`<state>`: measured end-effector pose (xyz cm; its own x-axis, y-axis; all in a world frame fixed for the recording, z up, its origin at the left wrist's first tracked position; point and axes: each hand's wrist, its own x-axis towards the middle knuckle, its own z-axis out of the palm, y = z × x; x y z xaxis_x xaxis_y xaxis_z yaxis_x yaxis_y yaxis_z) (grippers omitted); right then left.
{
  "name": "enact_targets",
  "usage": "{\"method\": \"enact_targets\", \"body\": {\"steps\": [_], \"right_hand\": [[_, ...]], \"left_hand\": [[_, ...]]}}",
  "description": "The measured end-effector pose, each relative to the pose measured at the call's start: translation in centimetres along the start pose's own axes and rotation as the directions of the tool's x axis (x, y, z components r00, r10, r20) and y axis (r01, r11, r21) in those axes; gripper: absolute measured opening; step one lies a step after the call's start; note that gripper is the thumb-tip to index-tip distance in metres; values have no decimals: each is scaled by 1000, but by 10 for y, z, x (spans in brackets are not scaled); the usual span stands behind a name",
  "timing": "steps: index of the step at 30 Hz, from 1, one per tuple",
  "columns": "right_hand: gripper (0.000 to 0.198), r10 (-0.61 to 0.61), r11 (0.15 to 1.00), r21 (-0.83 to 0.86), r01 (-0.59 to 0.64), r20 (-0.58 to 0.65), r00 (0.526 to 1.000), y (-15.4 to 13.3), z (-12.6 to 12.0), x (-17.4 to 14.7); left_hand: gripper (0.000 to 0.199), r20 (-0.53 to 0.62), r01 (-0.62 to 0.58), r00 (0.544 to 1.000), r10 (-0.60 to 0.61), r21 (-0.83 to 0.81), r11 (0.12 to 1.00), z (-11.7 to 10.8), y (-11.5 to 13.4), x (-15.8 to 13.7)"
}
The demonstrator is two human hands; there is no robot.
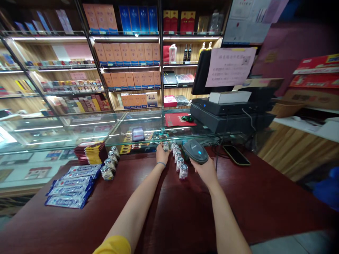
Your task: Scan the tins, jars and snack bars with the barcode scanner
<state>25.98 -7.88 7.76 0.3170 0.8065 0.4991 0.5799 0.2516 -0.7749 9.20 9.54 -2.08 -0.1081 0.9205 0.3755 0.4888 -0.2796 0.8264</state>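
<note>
My left hand reaches to the far side of the dark red counter, its fingers closed round a small jar with a silvery lid. Just right of it, a row of similar jars runs toward me. My right hand grips the handle of a black barcode scanner with a blue light on top; its head points away, over the right side of the jar row. Further left stand several more lidded jars in a line. What is inside the jars is too small to make out.
Blue-and-white packets lie overlapped at left, beside red and yellow packs. A phone lies at right near cables. Behind are a glass display case, a mouse, a monitor and a black cash drawer.
</note>
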Motion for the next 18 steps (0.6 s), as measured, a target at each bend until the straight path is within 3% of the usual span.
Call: {"method": "enact_targets", "body": {"steps": [6,10,14,18], "right_hand": [[41,35,998,53,-34,-11,999,-6,-1,0],[37,33,997,70,-32,-7,999,-12,0,-2],[37,0,997,73,-2,26,1000,-17,6,-8],[37,-113,991,85,102,130,985,-26,19,-19]], "left_hand": [[56,-9,-51,999,50,-44,998,-4,1,-3],[70,-58,-116,992,113,-63,991,-21,5,-19],[62,-55,-224,974,220,-91,970,-71,9,-45],[34,-58,-392,919,391,-19,920,-151,15,-67]]}}
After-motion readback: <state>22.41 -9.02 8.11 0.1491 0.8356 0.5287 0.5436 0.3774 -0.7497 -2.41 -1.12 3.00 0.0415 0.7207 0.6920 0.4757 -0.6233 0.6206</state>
